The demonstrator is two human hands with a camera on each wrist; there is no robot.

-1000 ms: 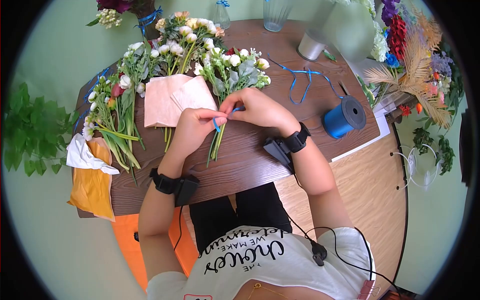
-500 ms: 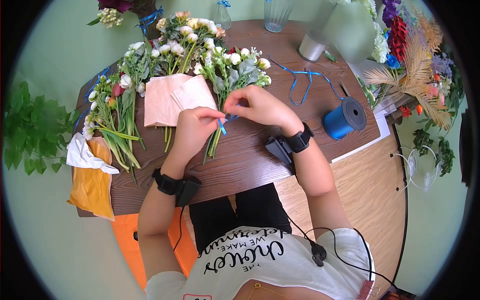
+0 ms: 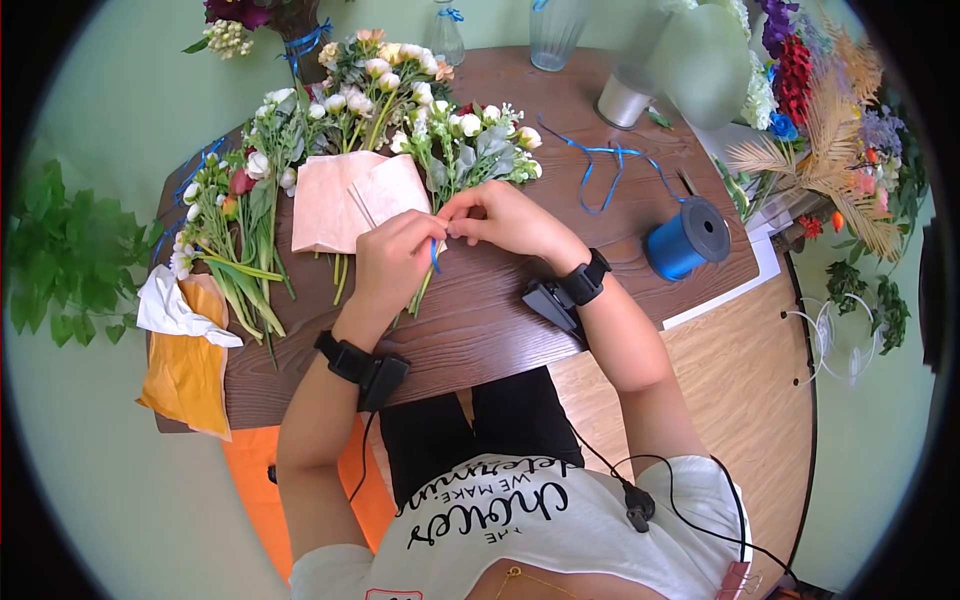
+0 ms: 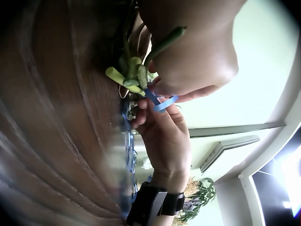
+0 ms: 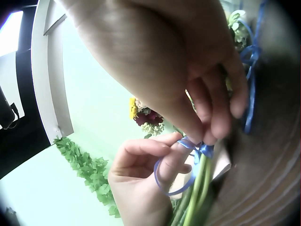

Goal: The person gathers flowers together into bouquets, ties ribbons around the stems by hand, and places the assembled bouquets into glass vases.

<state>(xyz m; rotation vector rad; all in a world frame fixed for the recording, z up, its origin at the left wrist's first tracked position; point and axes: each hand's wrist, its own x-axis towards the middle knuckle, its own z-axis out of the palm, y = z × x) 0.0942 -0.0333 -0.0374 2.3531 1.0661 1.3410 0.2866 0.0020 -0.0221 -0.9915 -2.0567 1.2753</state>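
Note:
Blue ribbon is wound round the green stems of a bunch of white flowers lying on the table. My left hand pinches the ribbon between thumb and forefinger, and a loop hangs from it in the right wrist view. From the other side my right hand meets it, thumb and fingertips pinching the ribbon close at the stems. In the left wrist view the cut stem ends point toward the camera, with a short ribbon curl by the fingers.
Pink wrapping paper lies left of the hands, beside more flower bunches. A blue ribbon spool sits at the right, its loose ribbon trailing behind. Glass vases stand at the back, a yellow packet at the front left.
My left hand has rolled so its back shows more, and its fingers have curled closer. The fingertips of both hands have come together; the ribbon end now hangs beneath my left fingers.

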